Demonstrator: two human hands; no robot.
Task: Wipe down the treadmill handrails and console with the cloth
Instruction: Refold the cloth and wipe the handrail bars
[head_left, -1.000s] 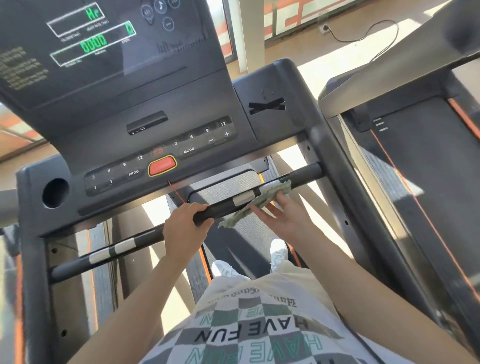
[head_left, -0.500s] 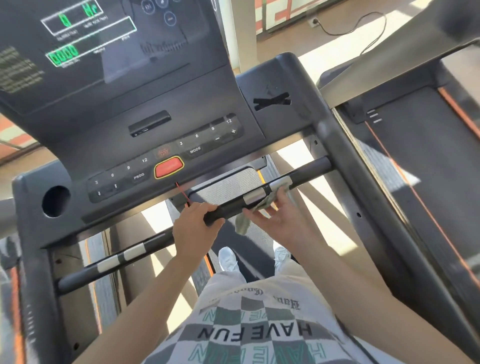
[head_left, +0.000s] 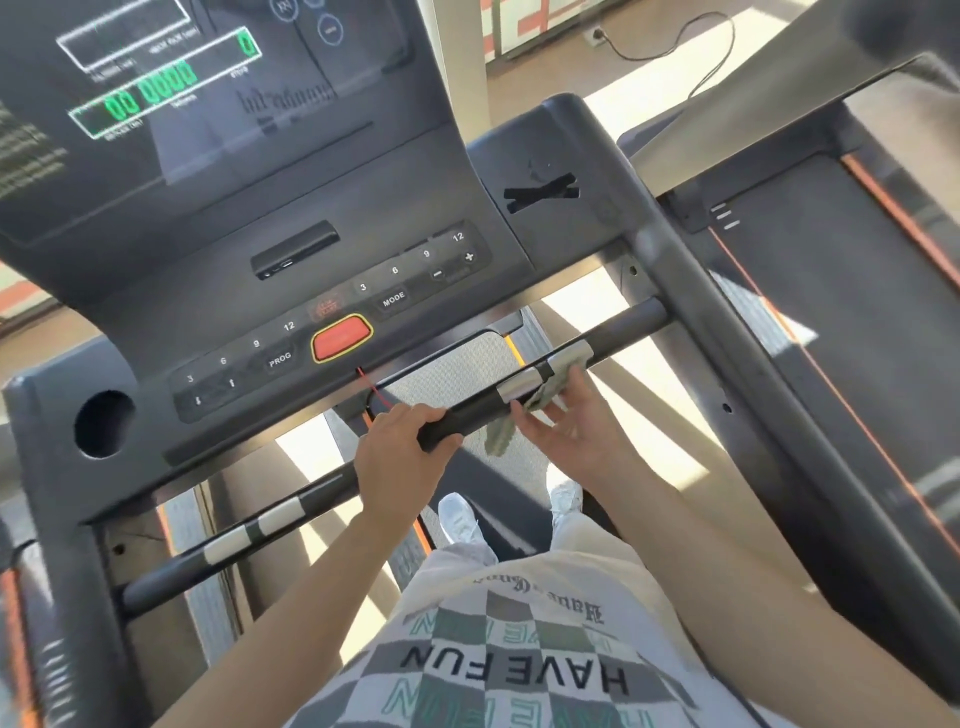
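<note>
A black crossbar handrail (head_left: 467, 413) runs below the dark console (head_left: 291, 208). My left hand (head_left: 400, 457) grips the bar near its middle, fingers curled over the top. Just to its right, my right hand (head_left: 571, 421) lies palm up under the bar with fingers fairly straight. It presses a pale green cloth (head_left: 548, 387) against the silver sensor strip. One end of the cloth laps over the bar and the other hangs down below it.
The console carries a red stop button (head_left: 340, 338), a red safety cord (head_left: 371, 389) and a round cup holder (head_left: 101, 423). The right side rail (head_left: 727, 338) slopes past a neighbouring treadmill belt (head_left: 857, 312). A cable (head_left: 711, 57) lies on the far floor.
The cloth has bunched up from a spread strip into a tighter wad at the sensor strip as my right hand worked along the bar. My left hand has kept its grip.
</note>
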